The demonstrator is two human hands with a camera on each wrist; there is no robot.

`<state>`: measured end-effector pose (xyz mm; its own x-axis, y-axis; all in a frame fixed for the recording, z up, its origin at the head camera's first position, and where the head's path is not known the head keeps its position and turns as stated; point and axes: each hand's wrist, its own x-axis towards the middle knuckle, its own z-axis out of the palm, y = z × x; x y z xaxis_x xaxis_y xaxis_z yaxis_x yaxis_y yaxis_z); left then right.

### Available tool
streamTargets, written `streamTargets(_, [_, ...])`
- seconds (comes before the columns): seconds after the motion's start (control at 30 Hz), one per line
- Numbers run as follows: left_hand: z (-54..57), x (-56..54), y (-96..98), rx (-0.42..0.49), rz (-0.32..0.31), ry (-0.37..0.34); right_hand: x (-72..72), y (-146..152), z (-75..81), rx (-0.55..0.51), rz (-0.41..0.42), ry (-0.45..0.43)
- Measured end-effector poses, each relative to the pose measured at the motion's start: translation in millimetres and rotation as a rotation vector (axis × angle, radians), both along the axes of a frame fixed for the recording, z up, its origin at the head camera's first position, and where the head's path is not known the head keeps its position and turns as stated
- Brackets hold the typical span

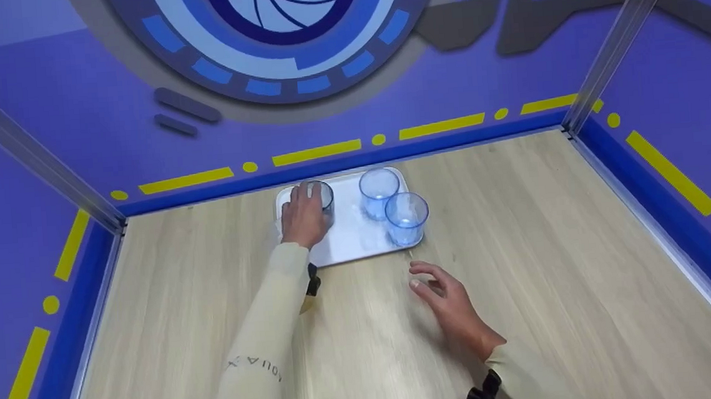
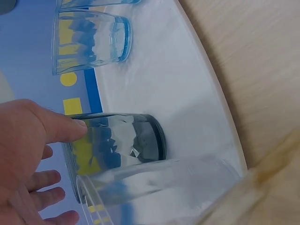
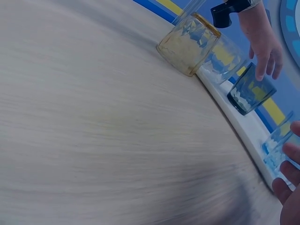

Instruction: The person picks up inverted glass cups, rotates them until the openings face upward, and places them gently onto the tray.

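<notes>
My left hand [image 1: 305, 217] reaches over a dark grey glass [image 2: 124, 140] at the tray's left. In the left wrist view the thumb touches the glass near its rim; the other fingers are spread beyond its mouth. Beside it stands a clear glass [image 2: 159, 187]. Two blue glasses [image 1: 380, 191] [image 1: 407, 218] stand at the right of the white tray [image 1: 349, 237]. My right hand [image 1: 453, 305] hovers in front of the tray's right corner, its fingers loosely bent and holding nothing.
An amber-tinted glass [image 3: 187, 44] stands in front of the tray, thicker end up, mostly hidden by the left forearm in the head view. Blue-purple walls [image 1: 301, 131] enclose the wooden table [image 1: 558, 229] at the back and sides.
</notes>
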<state>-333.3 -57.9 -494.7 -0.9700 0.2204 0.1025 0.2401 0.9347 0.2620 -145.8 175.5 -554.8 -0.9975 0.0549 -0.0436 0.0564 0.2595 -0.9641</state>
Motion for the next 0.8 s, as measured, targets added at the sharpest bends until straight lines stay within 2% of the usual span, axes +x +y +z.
streamTargets(0.2, [3.2, 7.5, -5.3, -0.009, -0.005, -0.006, -1.8, -2.0, -0.4, -0.004, 0.016, 0.031])
streamTargets(0.53, [10.8, 24.5, -14.4, -0.022, -0.033, -0.01, -7.9, -8.7, 4.4, -0.013, 0.021, 0.0])
streamTargets(0.8, [15.1, 37.1, -24.6, 0.039, -0.033, -0.013, -7.0, -14.6, 3.3, -0.016, 0.024, 0.019])
